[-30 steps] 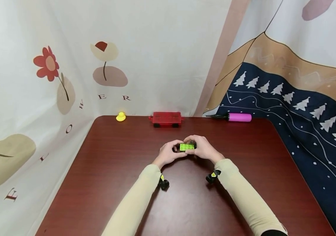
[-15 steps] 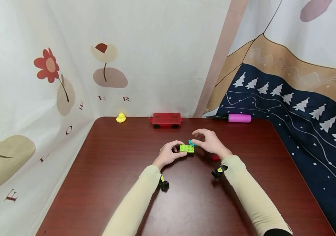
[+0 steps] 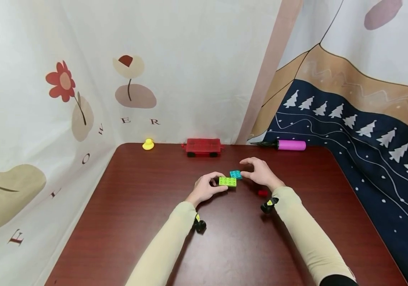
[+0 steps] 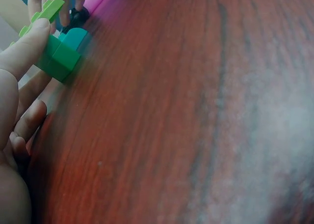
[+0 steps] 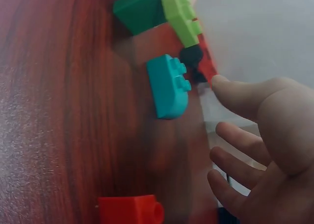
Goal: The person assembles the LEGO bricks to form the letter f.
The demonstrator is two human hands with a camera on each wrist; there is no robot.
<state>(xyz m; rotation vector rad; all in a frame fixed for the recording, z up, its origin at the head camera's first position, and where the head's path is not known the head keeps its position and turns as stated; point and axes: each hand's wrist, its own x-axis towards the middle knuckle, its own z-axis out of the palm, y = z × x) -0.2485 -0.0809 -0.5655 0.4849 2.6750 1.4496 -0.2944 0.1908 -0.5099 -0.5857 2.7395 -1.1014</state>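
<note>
The fingers of the left hand (image 3: 205,187) pinch the left end of the lime brick (image 3: 227,182), thumb along the near side. Beneath that brick is a darker green block (image 4: 58,61); whether it rests on the counter (image 3: 118,206) or hangs just off it, the angle makes hard to say. The fingers of the right hand (image 3: 261,174) are parted and hold nothing. Their thumb is just beside the teal brick (image 3: 235,174), with a gap between them in the right wrist view. The teal brick lies studs up, just past the right end of the lime brick.

With only one end of the lime brick gripped, a push on its free end would probably twist it in the fingers, or prise it off the green block if poorly seated. Nothing steadies the teal brick, so a brush of the thumb could slide or turn it. The red brick (image 3: 263,193) lies near the right wrist camera (image 3: 268,205), which might clip it if the hand pulled back low.

All the bricks sit well in from the edges. The far side is tightest: a yellow duck (image 3: 148,144), red wagon (image 3: 203,147) and purple pump (image 3: 291,145) line it, before the printed cloth (image 3: 189,71). A long forward reach would risk bumping the wagon. Broader bare wood lies to the left and toward the person.
</note>
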